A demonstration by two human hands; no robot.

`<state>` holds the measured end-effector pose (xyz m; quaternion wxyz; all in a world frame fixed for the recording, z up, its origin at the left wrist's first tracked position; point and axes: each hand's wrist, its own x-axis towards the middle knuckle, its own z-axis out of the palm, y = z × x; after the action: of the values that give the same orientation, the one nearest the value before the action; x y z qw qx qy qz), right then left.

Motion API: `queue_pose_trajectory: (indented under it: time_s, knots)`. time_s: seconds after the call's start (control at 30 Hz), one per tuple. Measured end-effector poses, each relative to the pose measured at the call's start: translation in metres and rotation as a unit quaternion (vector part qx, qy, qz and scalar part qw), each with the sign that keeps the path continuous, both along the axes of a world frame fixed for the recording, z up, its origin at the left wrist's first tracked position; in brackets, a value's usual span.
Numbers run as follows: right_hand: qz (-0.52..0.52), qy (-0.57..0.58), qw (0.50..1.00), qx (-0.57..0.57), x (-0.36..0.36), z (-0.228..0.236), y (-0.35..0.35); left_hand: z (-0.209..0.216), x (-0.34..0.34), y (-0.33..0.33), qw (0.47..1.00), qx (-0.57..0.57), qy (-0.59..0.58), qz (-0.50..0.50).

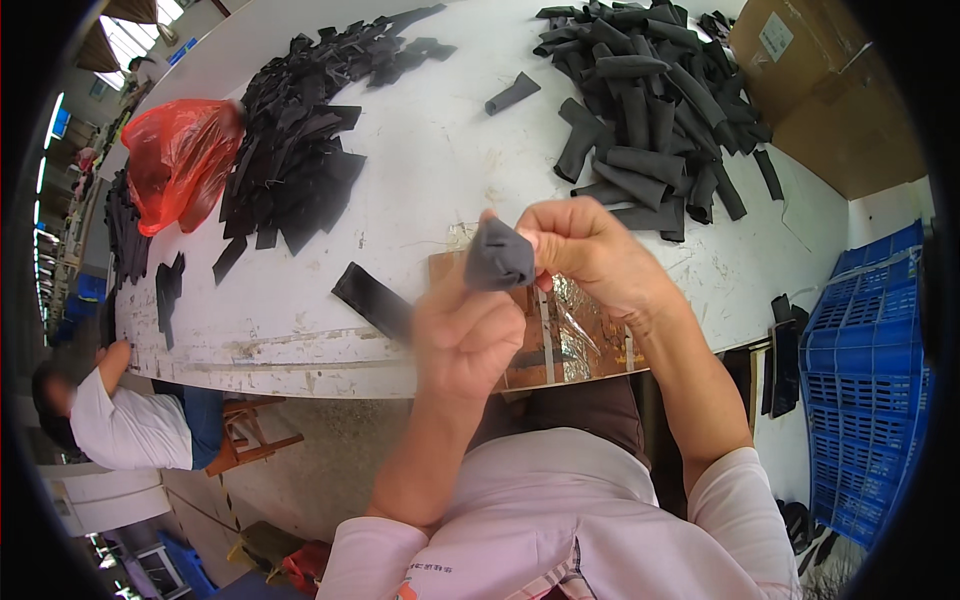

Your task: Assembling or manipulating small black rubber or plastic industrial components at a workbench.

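In front of my chest, above the table's near edge, a dark grey fabric tube (497,258) is held between my two hands, its gathered end facing me. My left hand (465,335) is closed round its lower left side, partly blurred. From the right, my right hand (590,250) pinches the tube's edge between thumb and fingers. A flat black fabric piece (372,302) lies on the table beside my left wrist, its near end hidden by that hand. Beneath my hands is a worn brown board (585,335) with shiny tape on it.
Loose black fabric pieces (290,165) heap up at the left, beside a red plastic bag (185,160). Dark grey tubes (650,110) are piled at the far right, near a cardboard box (830,90). Blue crates (865,390) stand at right. Another person (130,415) sits at left.
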<state>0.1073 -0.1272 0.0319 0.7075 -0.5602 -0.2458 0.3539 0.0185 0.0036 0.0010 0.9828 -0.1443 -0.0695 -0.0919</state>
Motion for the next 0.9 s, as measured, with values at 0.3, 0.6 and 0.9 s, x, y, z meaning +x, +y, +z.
queue_pose_trajectory:
  time_s: [0.3,0.6,0.9]
  knots:
    - [-0.02,0.051,0.999,0.002,-0.005,-0.042,-0.015,0.004,-0.004,-0.017,0.568,0.749,0.06,0.337]
    - [-0.089,-0.654,0.718,-0.22,-0.019,0.023,-0.021,0.024,-0.009,-0.019,0.654,0.649,0.007,0.389]
    - [-0.087,-0.56,0.797,-0.208,-0.022,-0.019,-0.023,0.014,0.008,-0.022,0.744,0.611,0.008,0.269]
